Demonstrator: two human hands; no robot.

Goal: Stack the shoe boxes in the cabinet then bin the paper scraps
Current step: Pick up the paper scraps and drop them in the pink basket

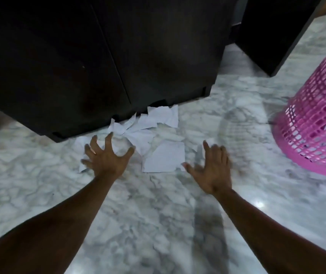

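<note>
Spreading over paper scraps (150, 133) on the floor (158, 214) by the cabinet (98, 56), left hand (106, 158) and right hand (211, 171) are held empty, fingers splayed; pink basket (316, 119) nearby.

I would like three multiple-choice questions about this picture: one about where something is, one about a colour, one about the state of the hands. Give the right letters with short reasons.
1. Where do the paper scraps lie?
A. inside the basket
B. on the marble floor at the foot of the dark cabinet
C. on top of the cabinet

2. What colour is the basket?
A. pink
B. green
C. black

3. How are the hands?
A. both grip scraps
B. both are spread open and hold nothing
C. one holds a shoe box

Answers:
1 B: the white pieces lie on the floor against the cabinet.
2 A: its mesh wall is pink.
3 B: the fingers of the left hand and right hand are splayed over the scraps.
</note>
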